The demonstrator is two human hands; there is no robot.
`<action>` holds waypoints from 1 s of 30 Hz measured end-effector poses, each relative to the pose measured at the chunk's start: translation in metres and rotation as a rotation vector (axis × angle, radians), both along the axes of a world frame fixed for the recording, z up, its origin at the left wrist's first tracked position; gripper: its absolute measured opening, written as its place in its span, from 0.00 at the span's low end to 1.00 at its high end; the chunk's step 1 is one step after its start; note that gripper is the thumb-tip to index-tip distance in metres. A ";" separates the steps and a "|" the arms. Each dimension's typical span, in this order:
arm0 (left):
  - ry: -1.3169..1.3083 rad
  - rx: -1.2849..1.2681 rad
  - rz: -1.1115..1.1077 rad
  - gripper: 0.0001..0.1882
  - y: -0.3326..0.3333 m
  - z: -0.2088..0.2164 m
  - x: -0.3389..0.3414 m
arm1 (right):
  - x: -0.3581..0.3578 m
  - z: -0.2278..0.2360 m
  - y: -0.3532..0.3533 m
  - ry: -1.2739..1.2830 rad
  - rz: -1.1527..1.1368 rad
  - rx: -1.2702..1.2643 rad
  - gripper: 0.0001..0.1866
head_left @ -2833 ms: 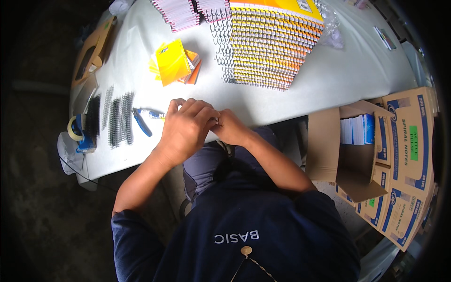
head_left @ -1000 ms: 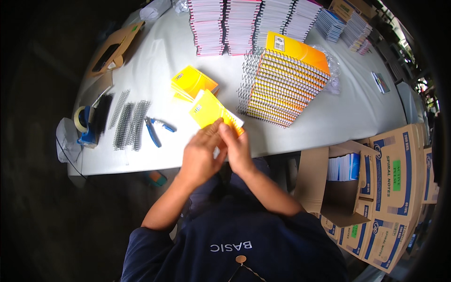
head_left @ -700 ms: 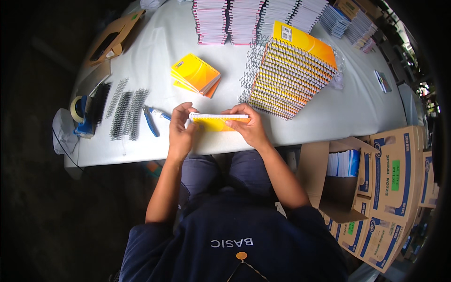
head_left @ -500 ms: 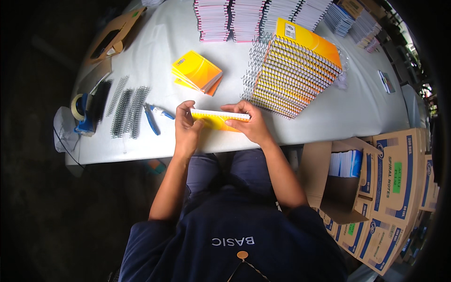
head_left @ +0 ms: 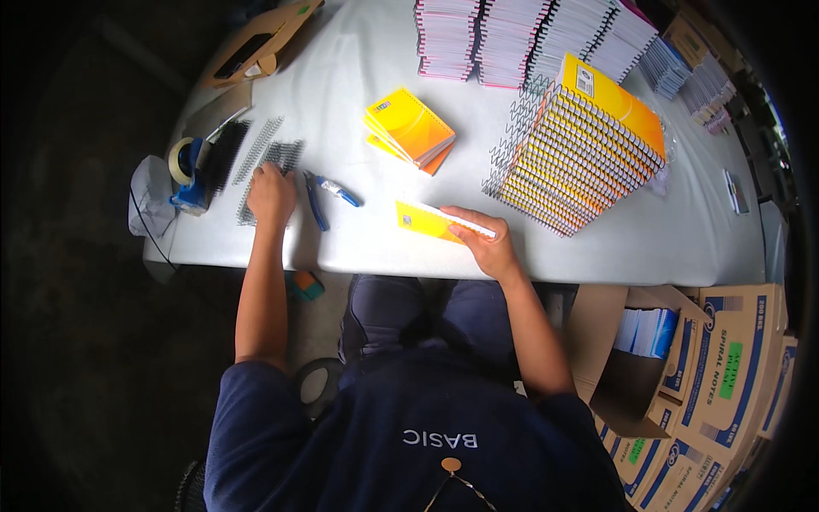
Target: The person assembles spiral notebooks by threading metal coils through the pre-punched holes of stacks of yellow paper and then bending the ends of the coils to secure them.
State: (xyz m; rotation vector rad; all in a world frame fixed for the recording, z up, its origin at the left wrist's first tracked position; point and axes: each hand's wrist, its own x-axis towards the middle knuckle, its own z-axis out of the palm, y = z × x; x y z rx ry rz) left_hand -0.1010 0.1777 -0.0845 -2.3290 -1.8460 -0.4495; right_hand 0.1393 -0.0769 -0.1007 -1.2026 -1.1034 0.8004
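My right hand (head_left: 486, 247) grips a small yellow notebook (head_left: 420, 223) by its right end, above the table's near edge. Its white page edge, with punched holes, faces up. At the left, my left hand (head_left: 271, 196) is on a bunch of dark wire spirals (head_left: 287, 154), fingers curled down among them. The fingertips are hidden, so I cannot make out what they pinch. Just right of that hand lie blue-handled pliers (head_left: 316, 205) and a second blue-handled tool (head_left: 339, 191). Farther back, loose yellow-orange notebooks (head_left: 414, 128) rest in a small fanned stack.
A tall stack of spiral-bound yellow notebooks (head_left: 589, 154) leans at the right, coils sticking out leftward. Behind it stand rows of bound books (head_left: 448, 43). A blue tape dispenser (head_left: 189, 183) is at the far left. Cartons (head_left: 725, 367) sit below the table's right side.
My left hand has let go of the notebook and moved left to the wire spirals. My right hand alone now holds the notebook, tilted. The view has shifted, moving table items rightward.
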 end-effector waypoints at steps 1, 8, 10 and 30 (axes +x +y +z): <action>-0.057 -0.049 -0.002 0.15 0.002 0.002 -0.001 | 0.001 0.000 0.001 0.012 -0.001 -0.004 0.14; -0.324 -0.101 -0.031 0.15 0.012 0.020 -0.015 | 0.002 -0.001 -0.002 0.032 -0.012 -0.019 0.14; -0.135 -0.069 0.002 0.16 0.006 0.020 -0.009 | 0.003 -0.001 -0.002 0.026 -0.020 -0.030 0.14; -0.126 -0.195 -0.045 0.16 -0.005 0.014 -0.002 | 0.001 0.001 -0.002 0.038 -0.030 -0.050 0.14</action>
